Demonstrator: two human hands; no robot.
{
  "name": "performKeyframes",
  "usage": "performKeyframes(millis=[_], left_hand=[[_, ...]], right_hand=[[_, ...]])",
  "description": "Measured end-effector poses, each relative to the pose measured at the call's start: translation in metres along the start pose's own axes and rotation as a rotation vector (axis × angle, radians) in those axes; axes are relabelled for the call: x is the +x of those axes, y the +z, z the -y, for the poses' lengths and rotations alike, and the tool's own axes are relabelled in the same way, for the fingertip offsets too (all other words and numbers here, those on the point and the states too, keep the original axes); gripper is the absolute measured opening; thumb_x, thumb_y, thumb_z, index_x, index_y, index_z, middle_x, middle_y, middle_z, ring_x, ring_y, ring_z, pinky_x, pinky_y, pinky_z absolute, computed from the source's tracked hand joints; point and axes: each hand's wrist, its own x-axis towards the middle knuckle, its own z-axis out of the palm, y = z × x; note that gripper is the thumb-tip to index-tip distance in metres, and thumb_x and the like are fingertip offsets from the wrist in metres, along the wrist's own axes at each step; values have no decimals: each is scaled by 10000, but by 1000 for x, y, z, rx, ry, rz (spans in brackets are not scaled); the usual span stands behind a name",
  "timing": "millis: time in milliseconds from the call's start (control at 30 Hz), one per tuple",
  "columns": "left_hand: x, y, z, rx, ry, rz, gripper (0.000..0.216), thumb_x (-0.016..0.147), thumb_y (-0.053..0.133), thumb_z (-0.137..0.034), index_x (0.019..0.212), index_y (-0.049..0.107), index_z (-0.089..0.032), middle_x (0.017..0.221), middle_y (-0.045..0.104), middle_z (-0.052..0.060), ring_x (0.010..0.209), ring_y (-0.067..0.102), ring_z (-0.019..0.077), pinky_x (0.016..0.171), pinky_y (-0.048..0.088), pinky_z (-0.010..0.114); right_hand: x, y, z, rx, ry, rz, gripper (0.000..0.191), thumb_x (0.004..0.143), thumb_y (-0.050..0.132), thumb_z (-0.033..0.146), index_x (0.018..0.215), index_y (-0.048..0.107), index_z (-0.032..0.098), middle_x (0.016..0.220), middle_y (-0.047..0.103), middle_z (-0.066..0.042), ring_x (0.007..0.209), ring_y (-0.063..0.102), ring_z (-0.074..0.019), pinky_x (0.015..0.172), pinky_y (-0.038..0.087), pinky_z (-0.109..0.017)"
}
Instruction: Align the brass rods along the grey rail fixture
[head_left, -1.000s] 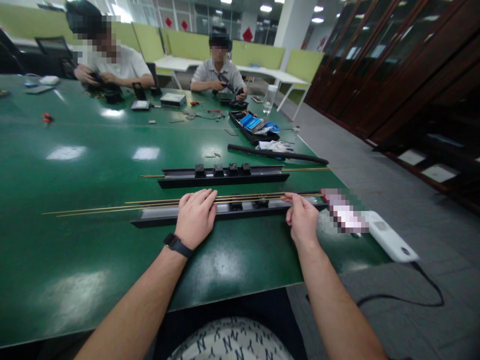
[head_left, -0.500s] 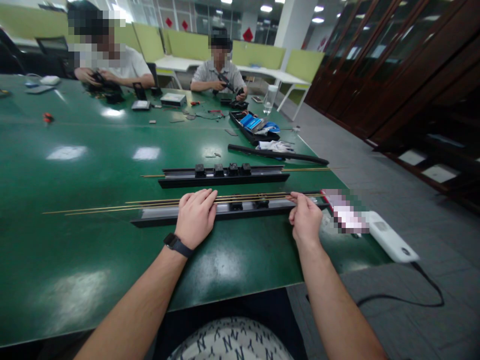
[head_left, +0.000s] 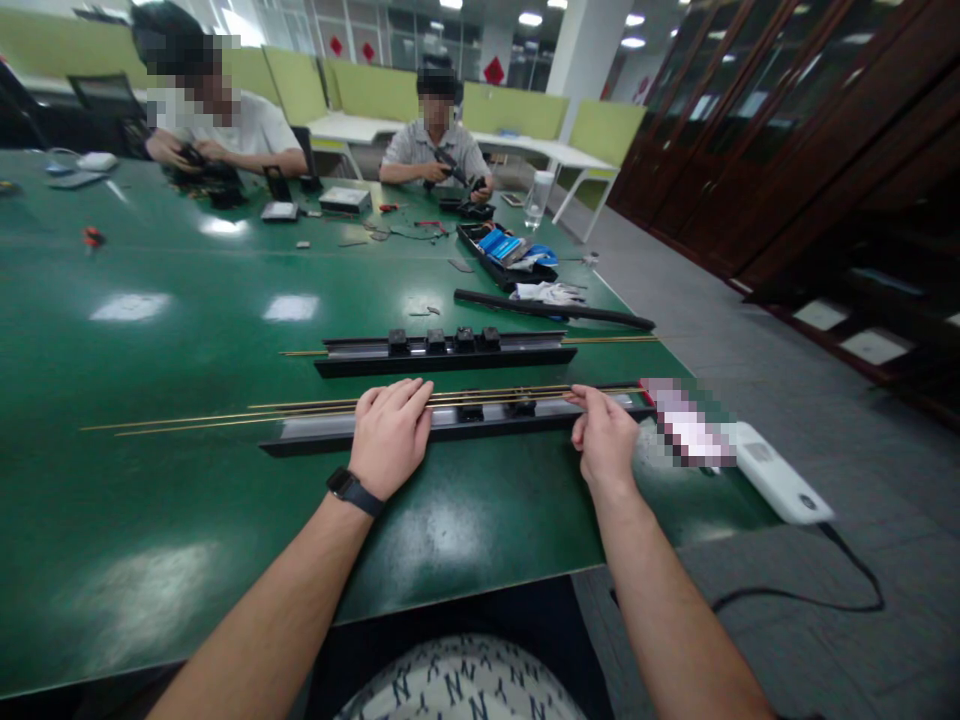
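L hand [head_left: 390, 430] lies palm-down across the near channel [head_left: 487, 431], fingers side by side over the gold rods [head_left: 480, 394]; can't tell if its grip squeezes any rod or just rests, thumb side toward R. Prob. there to steady rods + channel so thin stock doesn't roll. R hand [head_left: 606, 435] is at the channel's R part, grip pinching approx. 1 or more rods btwn thumb & index; exact no. too small to tell. Fine fingertip hold makes sense b/c rods are v. thin. Rods run lengthwise along the near channel, L ends sticking out well past it over the green desk [head_left: 187, 560], prob. b/c they're longer than the channel. 2 black blocks [head_left: 471, 404] sit in the channel btwn the hands, rods passing at/over them; can't tell if threaded thru. Just behind, parallel, is the far channel [head_left: 446, 362] w/ 4 black blocks [head_left: 435, 342] in a row & rod ends [head_left: 611, 339] out both sides; likely parked there to be in sight but out of the hands' way. White device [head_left: 784, 475] w/ cable is near the R edge, off the work area; gloves [head_left: 551, 293] lie by a black bar [head_left: 622, 317], further back.
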Motion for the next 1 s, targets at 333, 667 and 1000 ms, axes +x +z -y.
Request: performKeyframes(millis=[333, 667, 1000], left_hand=[[1, -2, -1, -2, -16, 18, 371, 1051, 502, -272, 1364, 699, -246, 1401, 737, 99, 1309, 670, 297, 1112, 413, 520], [1, -2, -2, -17, -21, 26, 380, 1044, 503, -274, 1368, 701, -250, 1397, 740, 102, 1308, 670, 302, 1118, 419, 521], [1, -2, -1, -4, -7, 24, 366, 1055, 495, -272, 1351, 702, -213, 1387, 741, 113, 1300, 675, 304, 1111, 428, 514]], right_hand=[[-7, 0, -1, -36, -33, 220, 413, 916, 705, 530, 1025, 823, 150, 976, 830, -128, 337, 448, -45, 295, 249, -200], [-7, 1, -1, -47, -47, 179, 413, 923, 695, 534, 1020, 819, 153, 966, 826, -116, 339, 450, -38, 299, 245, -195], [-6, 3, 3, -36, -19, 89, 419, 900, 699, 526, 1001, 807, 134, 962, 826, -125, 332, 447, -41, 289, 237, -205]])
